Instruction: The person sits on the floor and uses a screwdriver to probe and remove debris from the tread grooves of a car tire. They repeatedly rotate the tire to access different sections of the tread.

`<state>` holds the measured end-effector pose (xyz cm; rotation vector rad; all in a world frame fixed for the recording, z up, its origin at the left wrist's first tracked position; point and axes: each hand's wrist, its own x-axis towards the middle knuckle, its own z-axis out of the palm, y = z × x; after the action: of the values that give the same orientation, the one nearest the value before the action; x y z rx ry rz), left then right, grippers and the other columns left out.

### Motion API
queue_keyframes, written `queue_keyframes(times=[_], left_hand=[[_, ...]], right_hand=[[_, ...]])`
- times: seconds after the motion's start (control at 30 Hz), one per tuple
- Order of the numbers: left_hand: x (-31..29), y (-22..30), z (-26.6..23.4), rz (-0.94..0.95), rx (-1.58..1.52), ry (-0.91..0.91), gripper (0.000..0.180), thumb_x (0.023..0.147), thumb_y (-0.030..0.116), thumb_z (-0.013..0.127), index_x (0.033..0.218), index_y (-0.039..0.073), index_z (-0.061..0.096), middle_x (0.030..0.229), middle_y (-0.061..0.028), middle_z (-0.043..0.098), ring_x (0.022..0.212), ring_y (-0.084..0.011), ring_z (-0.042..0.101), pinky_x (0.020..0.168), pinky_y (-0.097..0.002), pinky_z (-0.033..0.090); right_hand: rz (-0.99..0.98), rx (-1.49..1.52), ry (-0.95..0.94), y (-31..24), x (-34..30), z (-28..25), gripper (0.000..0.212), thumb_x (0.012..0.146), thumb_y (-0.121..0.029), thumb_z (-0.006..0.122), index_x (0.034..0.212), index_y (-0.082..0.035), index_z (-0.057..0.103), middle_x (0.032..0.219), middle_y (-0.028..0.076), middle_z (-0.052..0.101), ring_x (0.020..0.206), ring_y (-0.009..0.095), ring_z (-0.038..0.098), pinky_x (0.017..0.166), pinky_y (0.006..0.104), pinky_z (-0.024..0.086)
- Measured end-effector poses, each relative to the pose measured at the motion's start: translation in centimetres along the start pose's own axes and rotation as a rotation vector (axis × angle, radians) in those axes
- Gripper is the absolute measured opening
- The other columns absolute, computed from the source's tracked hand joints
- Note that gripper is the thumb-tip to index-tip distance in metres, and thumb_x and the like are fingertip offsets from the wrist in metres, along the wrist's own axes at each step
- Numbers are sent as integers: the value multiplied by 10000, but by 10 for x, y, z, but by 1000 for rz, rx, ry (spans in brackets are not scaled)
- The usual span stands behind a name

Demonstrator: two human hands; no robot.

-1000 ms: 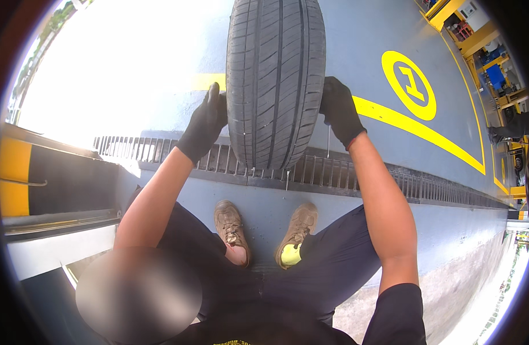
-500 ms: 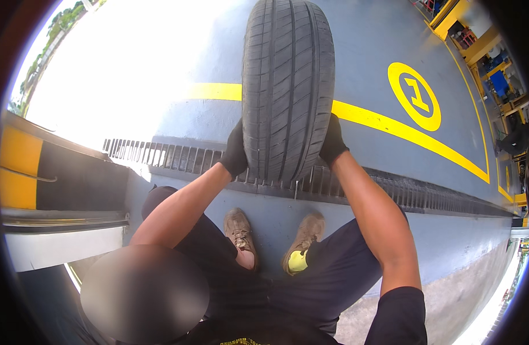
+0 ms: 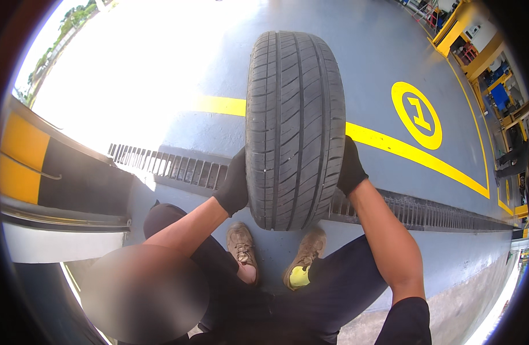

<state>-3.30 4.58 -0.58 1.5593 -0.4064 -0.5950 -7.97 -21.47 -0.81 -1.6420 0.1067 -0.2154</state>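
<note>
A worn black tire (image 3: pixel 295 129) stands upright in front of me, its grooved tread facing me. My left hand (image 3: pixel 234 184), in a black glove, presses on its left side. On the opposite side my right hand (image 3: pixel 351 167), gloved in black too, grips the tire low down. The tire hides the fingertips of both hands. Its lower end overlaps the floor grate and comes close to the tips of my brown shoes (image 3: pixel 241 247). Whether the tire touches the floor cannot be seen.
A dark slotted drain grate (image 3: pixel 419 210) crosses the blue-grey floor. Beyond it runs a yellow painted line (image 3: pixel 414 150) with a yellow ring marking (image 3: pixel 416 115) at right. A yellow-and-black striped block (image 3: pixel 31 161) stands at left. Yellow-framed equipment (image 3: pixel 477 52) lines the far right.
The tire has come nearer to me, its lower end now past the grate and its top edge in full view. Both hands have moved with it and still hold its sides.
</note>
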Motion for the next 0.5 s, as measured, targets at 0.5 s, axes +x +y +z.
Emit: queue_keyframes(times=[0.5], left_hand=[[6, 50, 20, -34, -107, -98, 732, 965, 278, 624, 1522, -4, 243, 1383, -177, 493, 1290, -230, 490, 1094, -382, 400]], right_hand=[[58, -547, 375, -55, -4, -26, 70, 852, -66, 599, 850, 4, 592, 720, 146, 594, 642, 278, 608, 569, 379, 473]])
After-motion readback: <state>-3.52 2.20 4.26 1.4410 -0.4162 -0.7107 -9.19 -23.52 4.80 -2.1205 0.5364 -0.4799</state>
